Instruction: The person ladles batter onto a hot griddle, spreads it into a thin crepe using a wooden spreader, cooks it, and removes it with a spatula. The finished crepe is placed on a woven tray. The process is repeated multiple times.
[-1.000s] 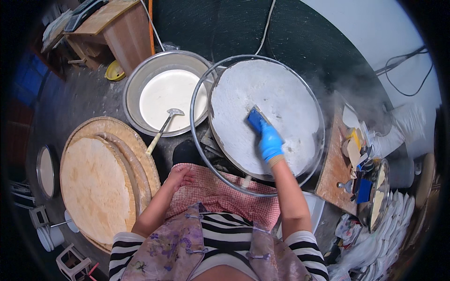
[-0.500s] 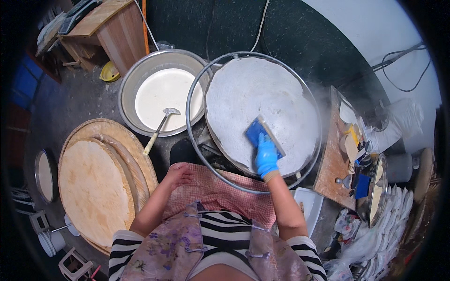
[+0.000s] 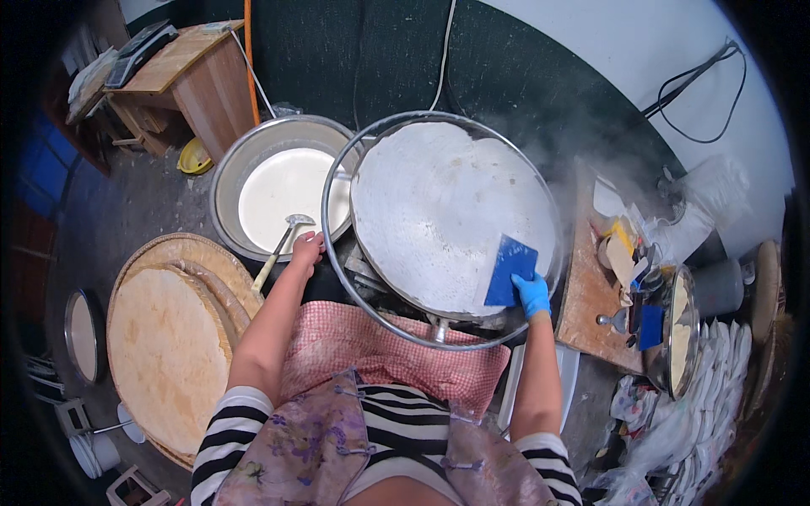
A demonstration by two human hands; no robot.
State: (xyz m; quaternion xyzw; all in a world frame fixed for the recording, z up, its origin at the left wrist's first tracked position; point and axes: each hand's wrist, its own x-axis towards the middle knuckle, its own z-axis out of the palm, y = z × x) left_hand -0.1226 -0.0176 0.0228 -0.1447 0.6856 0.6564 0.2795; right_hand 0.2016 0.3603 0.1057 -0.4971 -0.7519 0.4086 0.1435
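A blue glove covers my right hand (image 3: 533,295), closed on a flat blue scraper (image 3: 511,270). The scraper rests against the lower right of a large round griddle (image 3: 439,202), whose top has a thin whitish film. Around the griddle runs a metal ring (image 3: 558,211). My bare left hand (image 3: 309,251) is at the ring's left side, close to the rim of a metal basin (image 3: 224,194). Its fingers are slightly bent and apart, with nothing visible in them; contact with the ring cannot be made out. White batter (image 3: 274,190) fills part of the basin, and a ladle (image 3: 277,251) leans in it.
Stacked pale round sheets (image 3: 169,337) lie on a woven tray (image 3: 143,266) at left. A wooden board (image 3: 582,312) with tools stands right of the griddle, steam above it. A red checked cloth (image 3: 380,341) covers my lap. Plastic bags (image 3: 692,405) lie at lower right.
My right hand has moved right with the scraper, toward the griddle's lower right edge. My left hand has gone up from the lap to the ring's left side. The ring has turned.
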